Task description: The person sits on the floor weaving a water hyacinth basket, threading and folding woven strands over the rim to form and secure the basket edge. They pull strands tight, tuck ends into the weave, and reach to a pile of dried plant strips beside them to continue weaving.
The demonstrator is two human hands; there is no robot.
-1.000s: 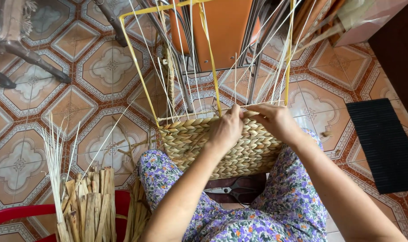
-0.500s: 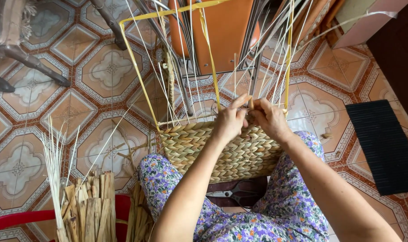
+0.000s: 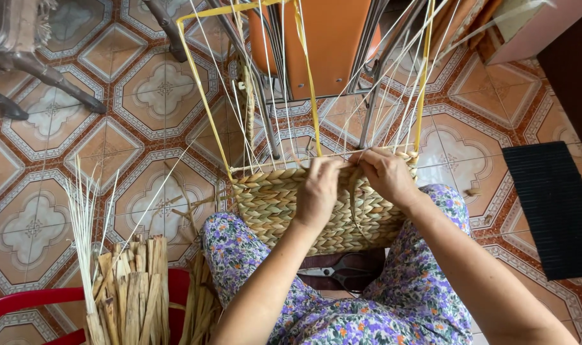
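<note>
The fingers of both hands are curled and pinching a flat straw strand at the top rim of the half-woven basket [image 3: 316, 211], which rests on the person's lap between floral-clad knees. The left hand [image 3: 318, 191] and right hand [image 3: 388, 176] have drawn together since a moment ago and now almost touch at the rim, so another stitch seems to be getting tightened. The basket wall shows neat braided rows, tan and tight. Below it on the lap lie scissors [image 3: 339, 271]. Above the rim rises a yellow wire frame [image 3: 201, 96] strung with thin pale stakes. Left of the basket stands a bundle of dried straw [image 3: 131, 287].
</note>
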